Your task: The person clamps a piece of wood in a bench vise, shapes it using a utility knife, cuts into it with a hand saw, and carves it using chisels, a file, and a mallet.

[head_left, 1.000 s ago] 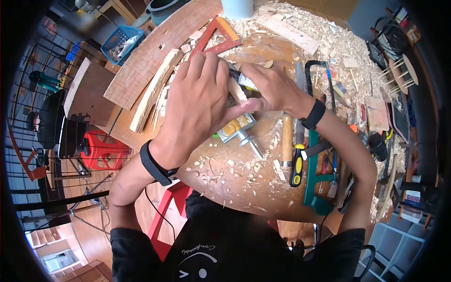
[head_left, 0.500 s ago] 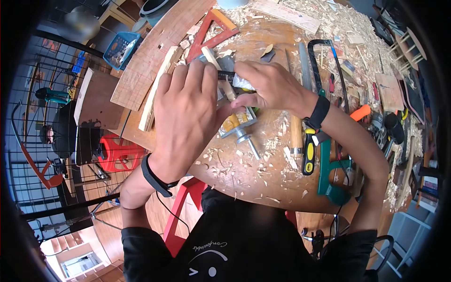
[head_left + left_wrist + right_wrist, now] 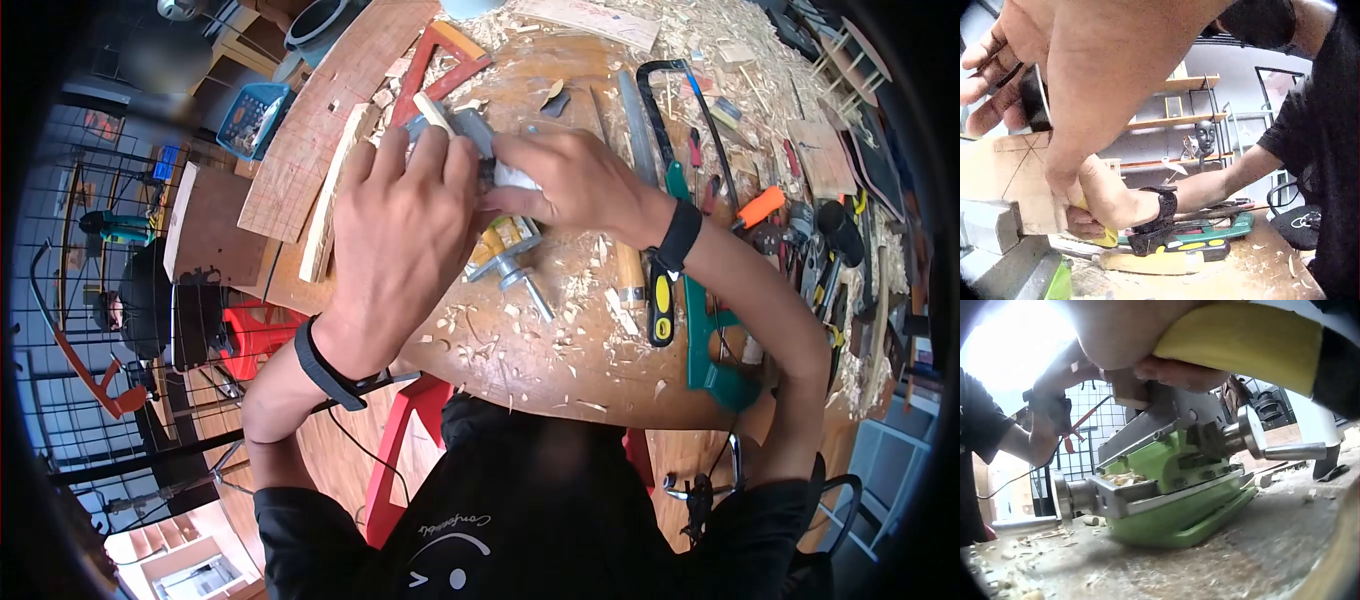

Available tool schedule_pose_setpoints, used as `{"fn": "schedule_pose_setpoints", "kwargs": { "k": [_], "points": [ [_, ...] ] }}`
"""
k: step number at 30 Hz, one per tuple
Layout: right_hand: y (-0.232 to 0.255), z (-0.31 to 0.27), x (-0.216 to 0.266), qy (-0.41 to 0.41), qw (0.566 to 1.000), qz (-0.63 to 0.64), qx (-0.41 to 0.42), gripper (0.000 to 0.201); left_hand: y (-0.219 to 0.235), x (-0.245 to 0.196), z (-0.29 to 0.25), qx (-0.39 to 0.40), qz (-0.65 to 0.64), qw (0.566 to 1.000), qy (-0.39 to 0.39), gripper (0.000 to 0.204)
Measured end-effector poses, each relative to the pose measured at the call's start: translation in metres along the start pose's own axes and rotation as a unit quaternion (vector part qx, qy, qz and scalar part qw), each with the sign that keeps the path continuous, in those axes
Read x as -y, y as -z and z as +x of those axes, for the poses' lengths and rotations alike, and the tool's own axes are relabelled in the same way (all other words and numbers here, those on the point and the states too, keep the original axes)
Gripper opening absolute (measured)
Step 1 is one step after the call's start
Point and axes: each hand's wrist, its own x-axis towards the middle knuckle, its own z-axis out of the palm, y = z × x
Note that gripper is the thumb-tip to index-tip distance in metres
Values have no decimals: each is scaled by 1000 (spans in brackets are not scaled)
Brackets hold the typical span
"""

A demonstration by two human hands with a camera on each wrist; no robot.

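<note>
My left hand (image 3: 400,230) curls its fingers over a wood block (image 3: 1032,181) with pencil lines, clamped upright in a green and grey vise (image 3: 1172,506). In the left wrist view its fingers are bent round a flat dark part (image 3: 1035,100) of a tool, and the thumb lies against the block. The right hand (image 3: 585,185) grips the same tool by its yellow handle (image 3: 1247,347), which ends in black. White wrapping (image 3: 515,178) shows between the two hands. The tool's working edge is hidden, so I cannot tell its kind.
Wood shavings cover the table (image 3: 500,360). To the right lie a wooden-handled tool (image 3: 630,270), a black-and-yellow handle (image 3: 661,308) and a green-handled hacksaw (image 3: 700,330). A set square (image 3: 440,70), a long board (image 3: 335,110) and a wood strip (image 3: 335,195) lie at left.
The right hand has moved left, closer to the left hand, covering the wood seen between them before. The head view has tilted and shifted, moving the tabletop upward in the picture.
</note>
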Motion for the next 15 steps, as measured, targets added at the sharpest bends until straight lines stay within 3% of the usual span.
{"fn": "schedule_pose_setpoints", "kwargs": {
  "k": [3, 7, 13, 15],
  "points": [
    [8, 8, -6, -13, 998, -55, 21, 66, -1, 6, 5, -57, 16, 998, -12, 52],
    [12, 14, -10, -59, 990, -64, 107, 77, 1, 16, 13, -14, 31, 998, -51, 62],
    [-5, 9, -17, 18, 999, -50, 9, 76, 2, 14, 13, -14, 39, 997, -62, 61],
    [-3, 8, -15, 8, 999, -46, 18, 74, 4, 14, 14, -5, 52, 996, -72, 59]
  ]
}}
